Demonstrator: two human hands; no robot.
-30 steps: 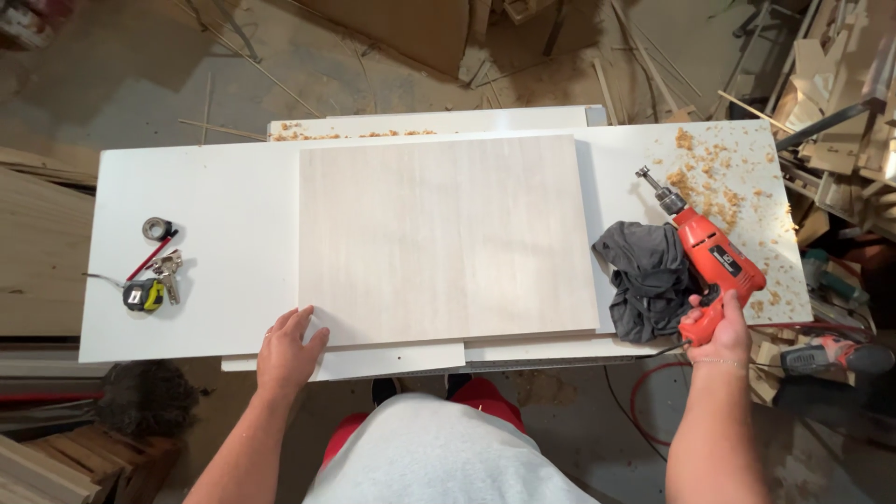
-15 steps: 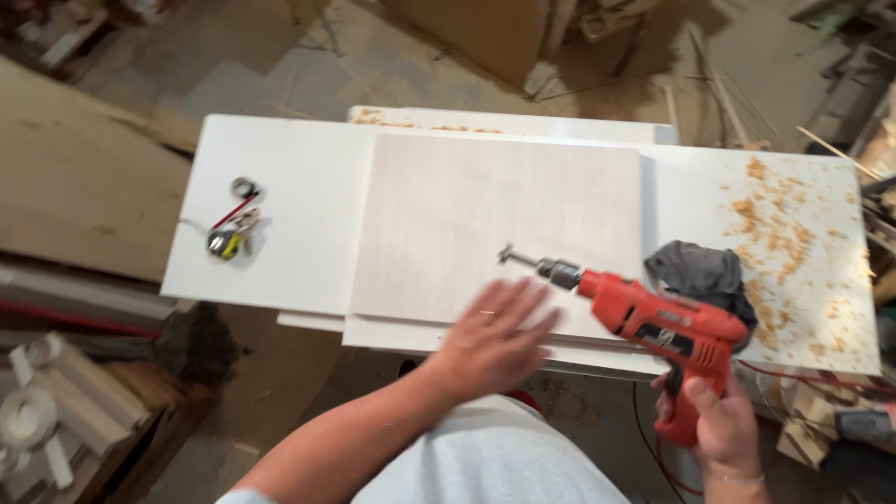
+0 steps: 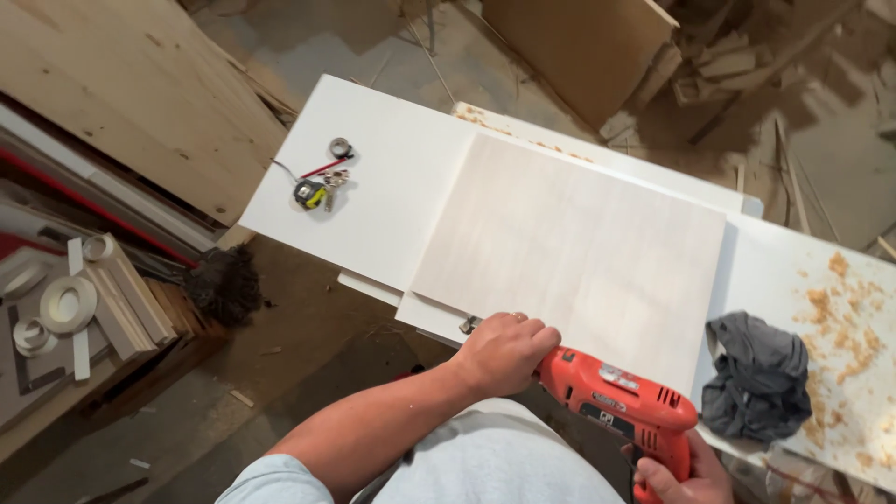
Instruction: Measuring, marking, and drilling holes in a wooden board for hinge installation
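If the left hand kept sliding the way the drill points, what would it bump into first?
The left hand grips the front of the orange drill, pointing toward the left. Its tip seems to meet the near edge of the pale wood-grain panel first, though depth is unclear.

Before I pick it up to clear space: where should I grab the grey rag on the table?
Pinch the grey rag at its raised, bunched folds near the top, coming from above. It lies crumpled and loose on the white table, clear of the orange drill, so a top pinch would likely lift it whole.
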